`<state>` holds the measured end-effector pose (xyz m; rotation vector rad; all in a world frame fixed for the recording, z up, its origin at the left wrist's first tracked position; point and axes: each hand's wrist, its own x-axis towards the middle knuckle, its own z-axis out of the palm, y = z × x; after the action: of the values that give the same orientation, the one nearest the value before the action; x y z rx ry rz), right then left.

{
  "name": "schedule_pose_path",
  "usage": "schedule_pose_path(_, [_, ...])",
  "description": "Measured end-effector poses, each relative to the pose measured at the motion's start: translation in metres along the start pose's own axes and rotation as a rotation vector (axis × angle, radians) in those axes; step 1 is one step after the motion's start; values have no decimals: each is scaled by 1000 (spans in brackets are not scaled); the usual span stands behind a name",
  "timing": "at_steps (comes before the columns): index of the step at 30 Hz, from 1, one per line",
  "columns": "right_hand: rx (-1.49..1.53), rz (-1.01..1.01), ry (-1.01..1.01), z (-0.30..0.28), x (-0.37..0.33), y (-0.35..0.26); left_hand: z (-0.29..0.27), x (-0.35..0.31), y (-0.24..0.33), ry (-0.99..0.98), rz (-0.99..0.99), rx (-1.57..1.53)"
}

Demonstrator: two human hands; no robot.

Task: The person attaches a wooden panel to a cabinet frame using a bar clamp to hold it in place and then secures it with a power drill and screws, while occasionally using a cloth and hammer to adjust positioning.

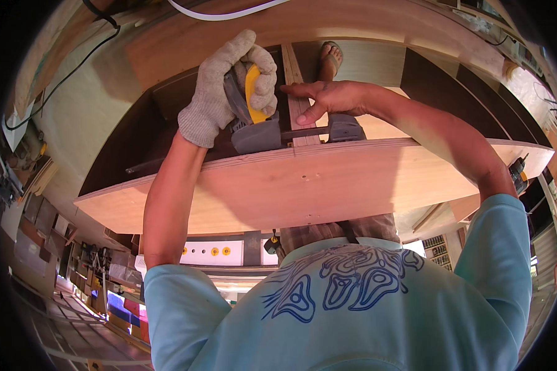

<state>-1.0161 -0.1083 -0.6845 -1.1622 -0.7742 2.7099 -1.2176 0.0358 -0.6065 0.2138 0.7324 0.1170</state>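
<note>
A grey bar clamp (257,135) with a yellow lever sits against a wooden strip, just beyond the top edge of a plywood panel (340,179). My left hand (229,86), in a pale knit glove, is closed around the clamp's handle and lever. The clamp's other jaw (345,128) is on the strip's right side, with the bar crossing the strip. My bare right hand (334,99) lies over the wooden strip (293,68), thumb and forefinger spread and touching it. Its remaining fingers are mostly hidden.
Dark panels (136,130) form compartments beyond the plywood. A sandalled foot (331,55) stands behind the strip. A black cord (74,74) hangs at upper left, a white curved strip (229,13) at the top. Another clamp (518,173) is at the panel's right end.
</note>
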Motion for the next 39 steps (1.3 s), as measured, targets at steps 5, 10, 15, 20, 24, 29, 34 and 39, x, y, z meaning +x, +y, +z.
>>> schedule_pose_path(5, [59, -14, 18, 2, -6, -5, -3, 1, -1, 5, -13, -25])
schedule_pose_path(10, [-201, 26, 126, -14, -34, -28, 0, 0, 0, -19, 8, 0])
schedule_pose_path(15, [-972, -516, 201, 41, -104, -34, 7, 1, -1, -11, 15, 23])
schedule_pose_path(20, [-125, -295, 108, 20, -109, -41, 4, -2, -2, 26, 17, 2])
schedule_pose_path(24, [-259, -82, 590, -24, -101, -22, 6, 1, -3, -5, 50, 26])
schedule_pose_path(29, [-417, -86, 355, 7, -94, -42, -3, 1, 0, -77, 52, -21])
schedule_pose_path(34, [-386, -168, 218, 35, -95, -40, 1, 0, 9, -84, -95, -27])
schedule_pose_path(39, [-252, -521, 612, 33, -85, -71, 7, -4, 18, -62, -117, 65])
